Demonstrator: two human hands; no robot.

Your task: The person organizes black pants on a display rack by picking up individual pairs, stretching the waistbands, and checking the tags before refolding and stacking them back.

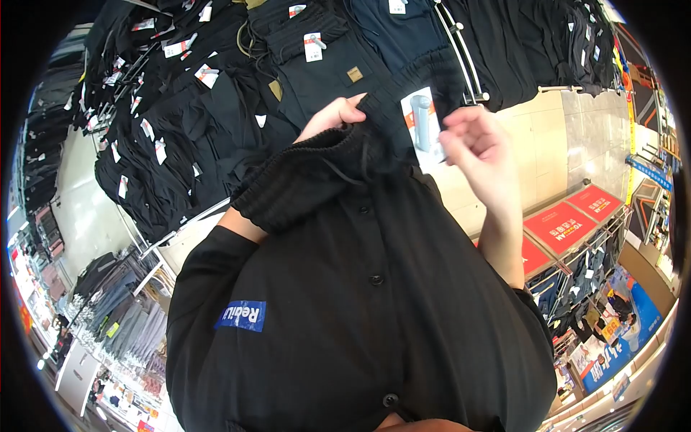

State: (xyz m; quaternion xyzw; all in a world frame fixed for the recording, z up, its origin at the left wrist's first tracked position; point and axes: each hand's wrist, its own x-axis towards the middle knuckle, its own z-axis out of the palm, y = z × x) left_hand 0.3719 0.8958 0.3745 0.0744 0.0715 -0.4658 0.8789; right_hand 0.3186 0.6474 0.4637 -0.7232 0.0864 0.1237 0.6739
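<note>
A black garment [291,176] with a gathered elastic waist and a drawcord hangs in front of the person's chest, its waist opening turned up and draped across the left forearm; the left hand [327,121] comes up beyond that opening, thumb and fingers closed on the dark cloth at its far end; a white-and-orange paper tag [411,119] with a grey plastic piece [423,126] over it lies between the two hands, nearer the right; the right hand [481,147] is raised just beside it, fingers curled, fingertips at the tag's edge, though I can't tell whether they pinch it; the hands stand apart.

The wearer's black shirt [360,309] fills the view below, buttoned down the front, with a blue badge [243,316] on the chest; past the hands, dark trousers [306,90] with tags crowd the display, a white metal rail [462,54] running among them; to the right are pale floor tiles [536,140] and red sign panels [561,225] above more hanging clothes [576,284].
</note>
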